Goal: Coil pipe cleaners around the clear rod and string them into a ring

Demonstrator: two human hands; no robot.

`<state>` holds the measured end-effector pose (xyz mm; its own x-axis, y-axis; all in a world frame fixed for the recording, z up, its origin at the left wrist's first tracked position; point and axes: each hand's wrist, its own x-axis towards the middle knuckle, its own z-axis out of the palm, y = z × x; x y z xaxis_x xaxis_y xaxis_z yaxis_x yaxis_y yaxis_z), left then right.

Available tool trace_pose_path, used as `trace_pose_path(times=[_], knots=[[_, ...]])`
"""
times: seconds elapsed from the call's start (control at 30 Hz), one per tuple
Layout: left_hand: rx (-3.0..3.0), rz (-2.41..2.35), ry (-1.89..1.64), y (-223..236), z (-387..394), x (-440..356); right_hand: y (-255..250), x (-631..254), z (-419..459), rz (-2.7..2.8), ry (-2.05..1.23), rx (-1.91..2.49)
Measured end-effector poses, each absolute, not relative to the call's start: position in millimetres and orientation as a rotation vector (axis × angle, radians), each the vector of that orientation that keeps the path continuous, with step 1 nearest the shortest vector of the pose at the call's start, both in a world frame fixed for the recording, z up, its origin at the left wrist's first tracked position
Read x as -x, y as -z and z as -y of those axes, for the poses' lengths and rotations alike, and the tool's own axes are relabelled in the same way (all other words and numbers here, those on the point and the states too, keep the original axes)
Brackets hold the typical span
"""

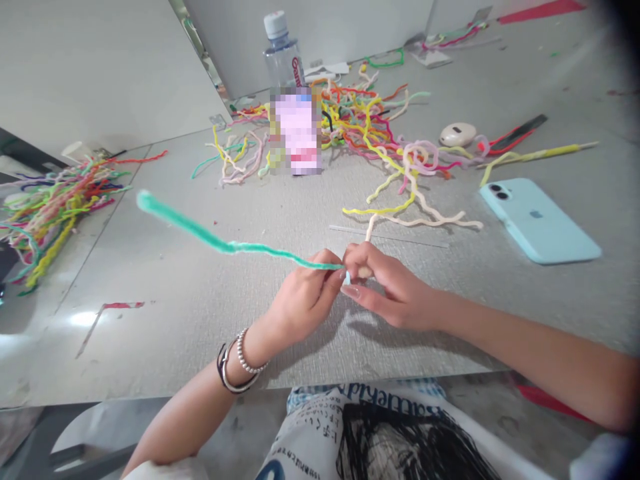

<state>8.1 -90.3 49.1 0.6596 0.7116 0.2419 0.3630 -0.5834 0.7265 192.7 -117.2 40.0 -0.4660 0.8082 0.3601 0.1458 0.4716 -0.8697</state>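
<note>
A green pipe cleaner (270,251) runs out to the upper left from where my two hands meet above the table. Its fluffy far end is raised and thicker-looking. My left hand (307,290) is closed in a pinch near its right end. Against those fingertips, my right hand (395,287) is closed, its thumb and curled fingers at the same end. A small pale blue bit (348,278) shows between the fingertips; what it belongs to is unclear. Cream fuzz (367,272) peeks out under my right fingers. Behind that hand lies a cream pipe cleaner (395,220).
A blue phone (543,223) lies at right, near a white case (457,134). Tangled pipe cleaners (355,123) cover the back, around a bottle (283,60) and a blurred-out screen (299,130). Another pile (65,213) sits left. A thin clear stick (390,236) lies beyond my hands.
</note>
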Motion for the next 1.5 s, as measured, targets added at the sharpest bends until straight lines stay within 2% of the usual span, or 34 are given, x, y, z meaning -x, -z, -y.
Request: trace_pose_path(times=[0.47,0.7,0.83,0.93,1.1,1.2,1.33,1.5], knots=[[-2.697,-0.620,-0.875,-43.8,82.5,-3.7,-41.1,-190.1,111.6,1.264,-1.790,0.687],[-2.939,-0.572,-0.721,-46.3,78.9,-1.9,-39.3,-191.4,108.7,1.061,-1.980,0.811],[-2.755,-0.573,-0.727,-43.2,80.1,-3.5,-40.8,-193.4,106.3,0.990,-2.200,0.766],[-2.279,-0.726,-0.756,-45.0,82.8,-6.5,-41.4,-194.0,107.5,1.192,-1.994,0.843],[-1.789,-0.966,-0.754,-50.7,85.4,-8.0,-42.1,-196.3,110.5,1.896,-0.985,1.091],[-1.807,-0.992,-0.729,-50.2,86.2,-8.0,-42.5,-199.7,108.5,2.130,-0.589,1.076],[-1.927,-0.966,-0.762,-50.3,87.9,-9.2,-45.2,-203.0,108.6,2.175,-0.573,1.063],[-1.992,-0.889,-0.838,-52.7,90.2,-10.8,-53.2,-201.5,114.5,2.052,-0.889,1.141]])
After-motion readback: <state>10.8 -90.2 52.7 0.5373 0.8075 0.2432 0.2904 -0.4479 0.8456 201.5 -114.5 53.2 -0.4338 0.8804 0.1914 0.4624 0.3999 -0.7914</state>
